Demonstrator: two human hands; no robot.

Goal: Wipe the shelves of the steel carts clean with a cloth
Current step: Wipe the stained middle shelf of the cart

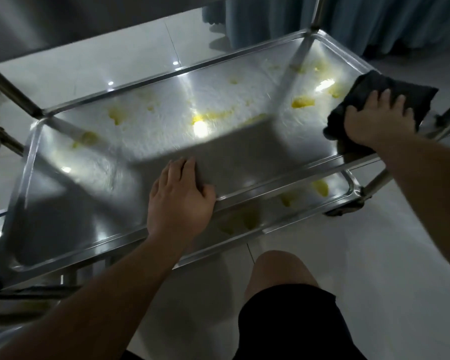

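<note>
I'm looking down at the steel cart [70,162], its top shelf [166,131] carrying yellow smears [303,102]. My left hand [179,196] is lying open and flat on the near rim, while my right hand [379,118] is pressing a black cloth [374,87], fingers spread, at the shelf's right end.

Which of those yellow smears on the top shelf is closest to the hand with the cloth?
The bright yellow smear just left of the dark cloth under the right hand, at the shelf's right end. The other smears lie farther left, toward the middle and left end.
</note>
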